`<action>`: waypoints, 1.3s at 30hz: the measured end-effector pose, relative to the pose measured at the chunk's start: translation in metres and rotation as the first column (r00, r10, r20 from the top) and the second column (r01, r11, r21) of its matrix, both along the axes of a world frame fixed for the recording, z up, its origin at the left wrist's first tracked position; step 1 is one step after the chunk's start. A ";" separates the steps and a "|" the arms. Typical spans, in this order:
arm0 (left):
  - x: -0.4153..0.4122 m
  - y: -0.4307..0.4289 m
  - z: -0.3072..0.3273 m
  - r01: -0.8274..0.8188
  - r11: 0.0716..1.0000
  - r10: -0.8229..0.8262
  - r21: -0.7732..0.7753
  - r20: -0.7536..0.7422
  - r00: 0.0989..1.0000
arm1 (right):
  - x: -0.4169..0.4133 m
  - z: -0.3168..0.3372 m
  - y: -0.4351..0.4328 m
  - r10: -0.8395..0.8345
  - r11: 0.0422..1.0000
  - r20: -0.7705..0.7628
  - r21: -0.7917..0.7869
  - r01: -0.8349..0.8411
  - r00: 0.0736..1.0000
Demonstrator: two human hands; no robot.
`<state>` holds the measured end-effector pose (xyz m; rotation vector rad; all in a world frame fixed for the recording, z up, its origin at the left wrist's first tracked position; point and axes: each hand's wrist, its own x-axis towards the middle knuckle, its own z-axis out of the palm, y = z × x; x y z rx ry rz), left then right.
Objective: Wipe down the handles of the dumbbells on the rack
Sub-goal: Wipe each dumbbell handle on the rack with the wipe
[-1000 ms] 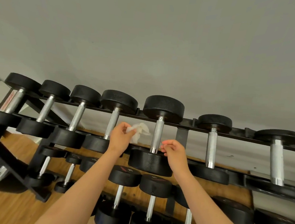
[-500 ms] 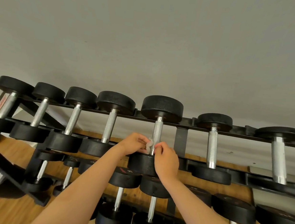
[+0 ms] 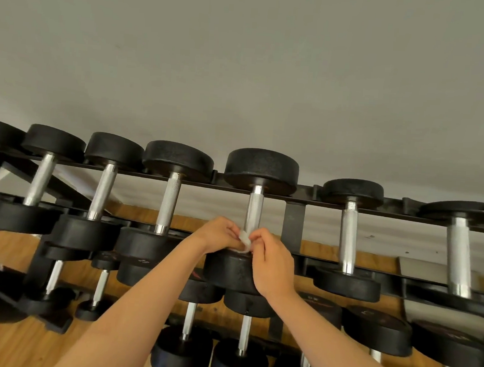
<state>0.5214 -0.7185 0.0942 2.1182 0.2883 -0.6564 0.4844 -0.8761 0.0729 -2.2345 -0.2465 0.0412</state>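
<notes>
a small white crumpled wipe [image 3: 244, 240] is wrapped round the lower end of a knurled silver handle [image 3: 254, 210], just above the near black head [image 3: 229, 272] of a dumbbell [image 3: 261, 167] on the rack [image 3: 294, 216] top rail. the wipe is pinched from both sides: left hand [image 3: 216, 235] fingers are curled on its left, right hand [image 3: 272, 262] fingers on its right, fingertips nearly meeting. bare handle is seen above the fingers. neighbouring dumbbells [image 3: 167, 200] are racked either side of the fingers, and a lower row [image 3: 244, 337] is seen below the wrists. a second ago the wipe was held loose in the left hand, off the handle; half a second ago both hands were already closed on it.
</notes>
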 end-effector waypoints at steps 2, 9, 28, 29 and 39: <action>0.002 -0.001 0.001 0.023 1.000 -0.023 0.000 -0.027 0.999 | 0.000 0.000 0.000 -0.026 0.999 -0.002 0.047 0.026 1.000; 0.000 0.000 -0.001 0.040 0.999 -0.040 0.036 -0.001 0.999 | -0.002 -0.001 0.000 -0.098 0.992 0.022 0.081 0.096 0.995; 0.013 -0.008 0.012 0.145 0.988 -0.141 0.054 -0.071 0.988 | -0.002 0.000 0.001 -0.110 0.979 -0.027 0.168 0.113 0.994; 0.012 -0.004 0.011 0.128 0.991 -0.125 0.041 -0.070 0.990 | -0.002 0.001 0.000 -0.110 0.980 -0.028 0.165 0.113 0.994; 0.015 -0.005 0.009 -0.001 0.999 -0.002 -0.035 -0.068 0.998 | -0.002 0.003 0.000 -0.110 0.979 -0.042 0.168 0.115 0.993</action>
